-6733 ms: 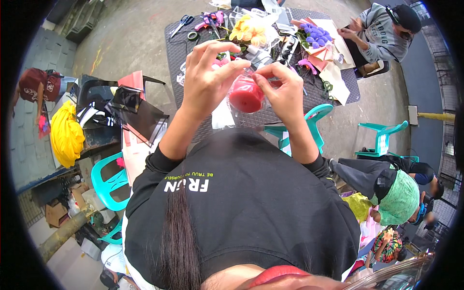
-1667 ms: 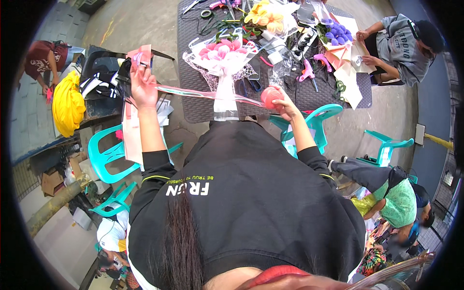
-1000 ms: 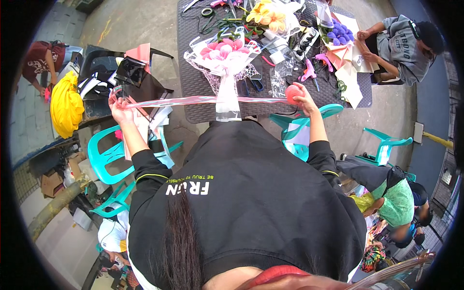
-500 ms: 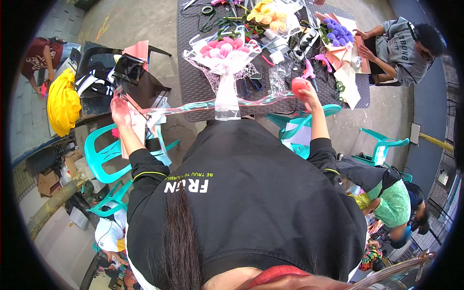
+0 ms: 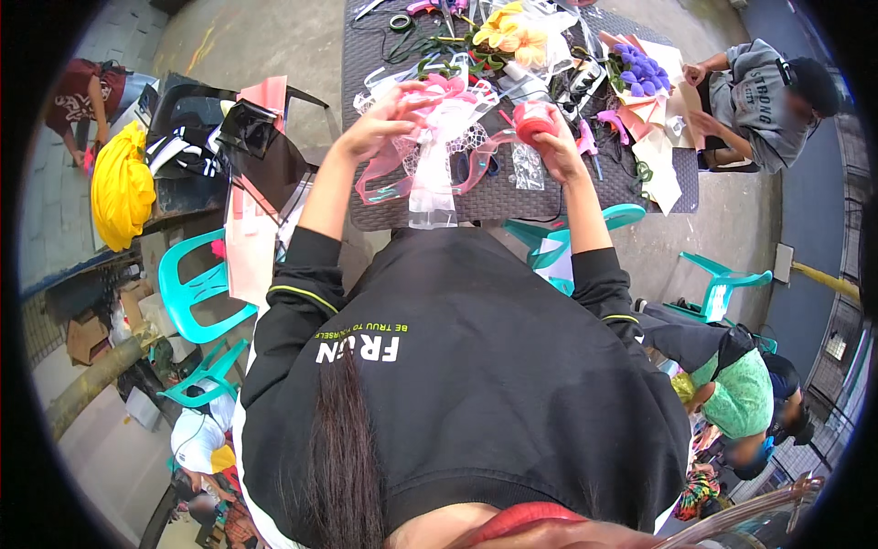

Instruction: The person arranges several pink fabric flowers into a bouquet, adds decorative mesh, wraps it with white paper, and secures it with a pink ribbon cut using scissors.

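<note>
A bouquet of pink flowers (image 5: 445, 99) in white net and clear wrap lies on the table, its wrapped stem (image 5: 430, 188) pointing toward me. Over its left side is my left hand (image 5: 386, 121), fingers curved and partly spread. A translucent pink ribbon (image 5: 373, 189) loops below that hand and seems caught in its fingers, though the grip is partly hidden. From there the ribbon passes by the stem to a red ribbon roll (image 5: 532, 121). My right hand (image 5: 560, 151) grips this roll at the bouquet's right.
Yellow flowers (image 5: 521, 41), a purple bouquet (image 5: 640, 69), pink glue guns (image 5: 615, 123) and dark cords cover the table (image 5: 375, 215). A person in grey (image 5: 764, 101) handles paper at right. Teal chairs (image 5: 197, 288) stand around; a chair at left carries pink sheets (image 5: 251, 233).
My left hand has swung right and away from me, from beside the table to over the bouquet. The stretched ribbon has slackened into loops. My right hand has moved left and up with the roll.
</note>
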Action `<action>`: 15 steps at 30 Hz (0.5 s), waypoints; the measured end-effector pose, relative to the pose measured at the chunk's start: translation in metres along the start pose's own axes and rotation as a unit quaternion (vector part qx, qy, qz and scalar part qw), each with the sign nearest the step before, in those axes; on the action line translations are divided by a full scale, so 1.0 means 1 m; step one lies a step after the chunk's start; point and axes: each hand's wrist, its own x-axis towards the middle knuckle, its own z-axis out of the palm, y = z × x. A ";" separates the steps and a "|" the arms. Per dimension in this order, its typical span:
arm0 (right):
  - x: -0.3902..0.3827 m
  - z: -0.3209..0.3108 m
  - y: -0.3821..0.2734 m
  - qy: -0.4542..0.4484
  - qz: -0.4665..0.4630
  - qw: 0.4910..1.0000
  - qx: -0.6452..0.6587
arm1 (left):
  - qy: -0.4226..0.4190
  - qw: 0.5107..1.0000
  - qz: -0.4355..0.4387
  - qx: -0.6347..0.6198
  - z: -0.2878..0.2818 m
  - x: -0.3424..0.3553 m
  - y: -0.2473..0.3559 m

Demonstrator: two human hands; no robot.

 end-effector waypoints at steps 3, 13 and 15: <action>0.011 0.021 -0.005 -0.013 -0.033 0.999 -0.005 | 0.028 0.999 0.002 -0.028 0.000 0.025 -0.026; 0.027 0.042 -0.002 -0.016 -0.040 0.999 -0.033 | 0.058 0.989 -0.090 -0.097 0.009 0.066 -0.055; 0.028 0.043 -0.001 -0.023 -0.041 0.999 -0.018 | 0.081 0.986 -0.102 -0.105 0.010 0.069 -0.060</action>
